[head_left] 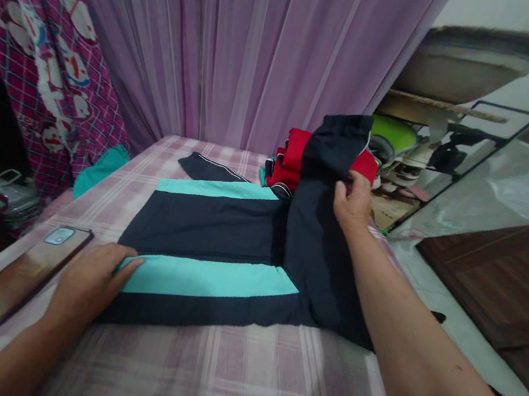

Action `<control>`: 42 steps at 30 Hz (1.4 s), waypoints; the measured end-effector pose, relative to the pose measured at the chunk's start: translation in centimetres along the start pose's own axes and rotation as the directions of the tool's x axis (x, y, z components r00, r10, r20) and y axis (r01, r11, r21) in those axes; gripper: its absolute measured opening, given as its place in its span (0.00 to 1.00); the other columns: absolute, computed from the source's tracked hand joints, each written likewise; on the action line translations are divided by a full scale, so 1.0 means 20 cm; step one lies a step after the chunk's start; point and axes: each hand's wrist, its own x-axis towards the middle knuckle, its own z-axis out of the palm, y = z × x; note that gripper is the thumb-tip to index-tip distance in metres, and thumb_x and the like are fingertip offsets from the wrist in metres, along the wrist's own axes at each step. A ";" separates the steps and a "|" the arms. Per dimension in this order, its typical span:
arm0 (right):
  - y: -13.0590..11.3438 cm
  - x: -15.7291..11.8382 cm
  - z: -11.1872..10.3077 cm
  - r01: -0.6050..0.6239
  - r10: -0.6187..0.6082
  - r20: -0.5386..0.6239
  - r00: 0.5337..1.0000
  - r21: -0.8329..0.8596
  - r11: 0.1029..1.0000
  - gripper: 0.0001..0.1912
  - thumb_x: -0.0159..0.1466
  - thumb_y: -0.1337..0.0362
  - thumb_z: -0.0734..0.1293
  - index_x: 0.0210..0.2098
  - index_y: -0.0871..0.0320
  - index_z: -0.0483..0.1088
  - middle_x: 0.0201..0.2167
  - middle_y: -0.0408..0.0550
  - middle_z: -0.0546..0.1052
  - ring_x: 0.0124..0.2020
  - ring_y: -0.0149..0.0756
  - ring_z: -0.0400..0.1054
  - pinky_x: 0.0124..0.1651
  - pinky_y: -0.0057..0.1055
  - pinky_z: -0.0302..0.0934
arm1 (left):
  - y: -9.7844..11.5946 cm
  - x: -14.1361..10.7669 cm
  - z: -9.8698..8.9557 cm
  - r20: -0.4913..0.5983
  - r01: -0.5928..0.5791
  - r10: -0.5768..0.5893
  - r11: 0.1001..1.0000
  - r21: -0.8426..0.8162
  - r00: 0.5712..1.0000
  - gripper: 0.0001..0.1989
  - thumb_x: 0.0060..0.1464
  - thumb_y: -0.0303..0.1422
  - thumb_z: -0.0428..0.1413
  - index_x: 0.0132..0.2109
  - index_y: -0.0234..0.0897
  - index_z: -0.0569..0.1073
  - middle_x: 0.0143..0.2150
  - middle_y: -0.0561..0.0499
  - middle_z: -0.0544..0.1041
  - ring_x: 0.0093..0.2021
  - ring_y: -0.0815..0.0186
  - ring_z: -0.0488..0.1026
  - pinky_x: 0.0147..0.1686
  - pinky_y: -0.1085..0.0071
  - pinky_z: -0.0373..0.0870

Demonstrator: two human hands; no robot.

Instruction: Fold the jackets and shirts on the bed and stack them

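A dark navy garment (209, 226) with turquoise bands lies spread on the checked cloth. My left hand (97, 275) is at its left edge, thumb and fingers closed on the hem by the lower turquoise band. On the right, my right hand (355, 203) pinches a navy sleeve-like part and holds it raised above the bed; its upper end folds over. Another navy part with white piping (211, 167) sticks out behind the garment. Just behind the raised part sits a folded red pile (292, 155), partly hidden.
A phone (23, 272) lies at the left on the checked bed cover (214, 379). Purple curtains (244, 46) hang behind. A turquoise cloth (101, 171) is at the far left edge. To the right stand a cluttered rack (484, 160) and a brown door (526, 269).
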 end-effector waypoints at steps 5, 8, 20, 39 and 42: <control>0.02 -0.13 0.07 -0.079 0.093 0.322 0.942 -0.056 0.995 0.31 0.56 0.63 0.66 0.59 0.62 0.67 0.56 0.61 0.72 0.55 0.50 0.67 0.55 0.45 0.65 | 0.01 0.03 0.03 0.112 -0.048 0.044 0.998 0.033 0.993 0.23 0.60 0.48 0.44 0.43 0.38 0.77 0.42 0.42 0.80 0.45 0.52 0.76 0.48 0.58 0.68; 0.03 -0.27 -0.14 -0.083 0.098 0.372 0.923 -0.056 0.995 0.26 0.58 0.59 0.64 0.56 0.58 0.71 0.50 0.56 0.77 0.45 0.46 0.73 0.48 0.41 0.68 | 0.01 0.02 0.03 0.066 -0.045 0.042 0.998 0.038 0.997 0.23 0.60 0.47 0.45 0.46 0.38 0.77 0.44 0.42 0.80 0.47 0.51 0.75 0.49 0.57 0.69; 0.04 -0.98 -0.92 -0.242 0.282 0.509 0.814 -0.144 0.959 0.24 0.58 0.40 0.62 0.29 0.53 0.77 0.29 0.48 0.80 0.31 0.42 0.73 0.33 0.33 0.63 | -0.02 -0.19 -0.12 0.007 0.258 -0.259 0.964 0.068 0.966 0.32 0.60 0.52 0.42 0.54 0.30 0.73 0.46 0.34 0.79 0.46 0.43 0.76 0.48 0.48 0.71; -0.02 -1.01 -0.90 -0.366 0.410 0.190 0.892 -0.227 0.902 0.24 0.57 0.42 0.62 0.33 0.55 0.78 0.25 0.50 0.79 0.29 0.44 0.72 0.30 0.33 0.60 | 0.06 -0.18 -0.14 -0.136 0.411 -0.428 0.901 -0.136 0.894 0.19 0.62 0.43 0.45 0.55 0.40 0.68 0.48 0.43 0.80 0.48 0.53 0.77 0.44 0.63 0.71; 0.00 -1.16 -0.92 -0.263 0.425 0.331 0.842 -0.437 0.860 0.23 0.59 0.46 0.62 0.46 0.51 0.77 0.28 0.49 0.81 0.29 0.45 0.73 0.29 0.33 0.59 | 0.03 -0.21 -0.14 0.034 0.384 -0.383 0.923 -0.029 0.923 0.20 0.60 0.44 0.46 0.55 0.41 0.68 0.48 0.44 0.80 0.45 0.52 0.78 0.42 0.63 0.71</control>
